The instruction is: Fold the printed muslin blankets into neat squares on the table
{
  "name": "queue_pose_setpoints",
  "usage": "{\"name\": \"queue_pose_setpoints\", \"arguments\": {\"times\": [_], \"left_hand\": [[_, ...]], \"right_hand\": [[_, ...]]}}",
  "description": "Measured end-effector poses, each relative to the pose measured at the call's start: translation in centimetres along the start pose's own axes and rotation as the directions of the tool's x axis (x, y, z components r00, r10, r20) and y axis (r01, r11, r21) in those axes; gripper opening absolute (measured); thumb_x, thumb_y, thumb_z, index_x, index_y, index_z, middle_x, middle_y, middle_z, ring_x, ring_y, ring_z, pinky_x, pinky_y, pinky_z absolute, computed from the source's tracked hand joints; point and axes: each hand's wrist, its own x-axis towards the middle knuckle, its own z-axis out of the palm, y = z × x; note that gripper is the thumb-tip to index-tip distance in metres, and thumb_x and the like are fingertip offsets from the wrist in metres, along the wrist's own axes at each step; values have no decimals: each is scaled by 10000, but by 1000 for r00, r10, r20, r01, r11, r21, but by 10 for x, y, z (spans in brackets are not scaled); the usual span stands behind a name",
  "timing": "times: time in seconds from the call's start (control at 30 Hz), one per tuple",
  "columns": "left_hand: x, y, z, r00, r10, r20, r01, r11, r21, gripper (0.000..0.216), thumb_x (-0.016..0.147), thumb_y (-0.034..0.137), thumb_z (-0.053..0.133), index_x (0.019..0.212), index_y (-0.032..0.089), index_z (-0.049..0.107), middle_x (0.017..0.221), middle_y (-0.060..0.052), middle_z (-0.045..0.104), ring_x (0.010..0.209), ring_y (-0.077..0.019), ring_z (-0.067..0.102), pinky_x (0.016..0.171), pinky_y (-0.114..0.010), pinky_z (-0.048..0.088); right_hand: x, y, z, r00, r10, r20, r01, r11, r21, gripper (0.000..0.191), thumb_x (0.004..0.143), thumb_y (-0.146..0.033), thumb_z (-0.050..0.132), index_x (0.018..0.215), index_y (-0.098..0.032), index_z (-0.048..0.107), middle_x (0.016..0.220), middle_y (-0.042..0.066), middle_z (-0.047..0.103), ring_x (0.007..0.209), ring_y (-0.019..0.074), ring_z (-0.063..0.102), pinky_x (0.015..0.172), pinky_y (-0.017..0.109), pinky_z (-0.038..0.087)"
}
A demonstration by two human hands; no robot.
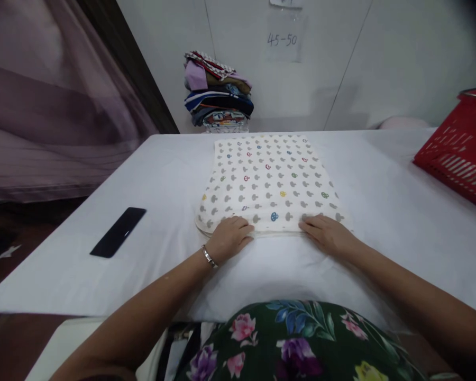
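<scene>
A white cloth (pixel 267 182) printed with grey and coloured mushrooms lies folded in a rough rectangle on the table, its layers showing along the near edge. My left hand (pixel 230 238) is closed on that near edge, left of the middle, with a silver bracelet on its wrist. On the right part of the same edge, my right hand (pixel 327 235) also grips the cloth, fingers on top. Both thumbs are at the edge, and what lies under the fingers is partly hidden.
A black phone (pixel 119 232) lies on the white-covered table (pixel 166 180) at left. Folded clothes (pixel 219 95) are stacked at the back by the wall. A red plastic basket (pixel 460 151) stands at the right edge. A purple curtain (pixel 55 106) hangs at left.
</scene>
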Motion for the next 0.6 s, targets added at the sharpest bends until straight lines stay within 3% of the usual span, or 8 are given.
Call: {"name": "queue_pose_setpoints", "arguments": {"times": [0.4,0.6], "left_hand": [[6,-17,-1,997,61,43,-54,987,-151,220,885,277,434,968,201,623,958,-41,589,868,-148,525,743,-267,422],[8,1,-5,998,37,60,-41,996,82,204,855,175,414,913,156,609,879,-78,583,819,-187,517,677,-312,412]], "right_hand": [[-1,4,-1,999,-35,-16,36,998,46,290,893,-252,399,1087,-176,601,1065,112,590,978,230,537,792,394,485],[0,2,-2,999,-49,-14,49,998,38,276,893,-216,395,1059,-151,606,1033,122,588,931,224,536,767,373,484]]}}
